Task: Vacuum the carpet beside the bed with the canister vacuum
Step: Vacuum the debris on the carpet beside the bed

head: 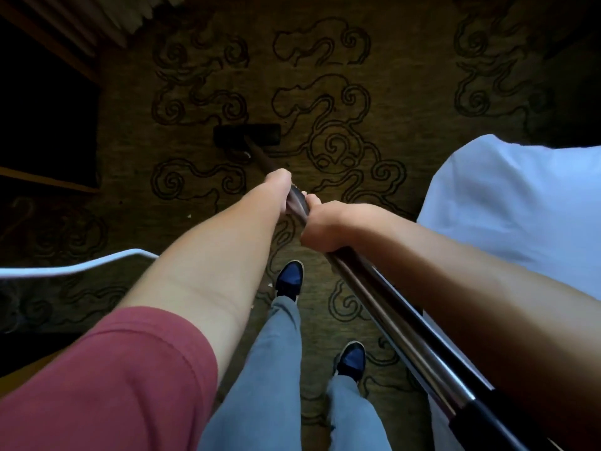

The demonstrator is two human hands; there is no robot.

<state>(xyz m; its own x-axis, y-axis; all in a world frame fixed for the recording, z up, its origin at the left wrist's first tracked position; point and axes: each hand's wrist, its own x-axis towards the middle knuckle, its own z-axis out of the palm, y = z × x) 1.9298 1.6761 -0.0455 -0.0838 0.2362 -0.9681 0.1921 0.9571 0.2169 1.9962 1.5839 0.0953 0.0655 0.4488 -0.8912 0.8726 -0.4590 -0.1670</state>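
I have both hands clamped on the vacuum wand (383,294): left hand (280,187) farther down, right hand (325,224) just behind it. The wand slopes to the floor head (247,135), flat on the patterned carpet (325,76). The white bed (520,203) lies to my right.

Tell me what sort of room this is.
Probably a bedroom, perhaps a hotel room: a bed with white bedding stands at the right, patterned carpet covers the floor, and dark wooden furniture stands at the left.
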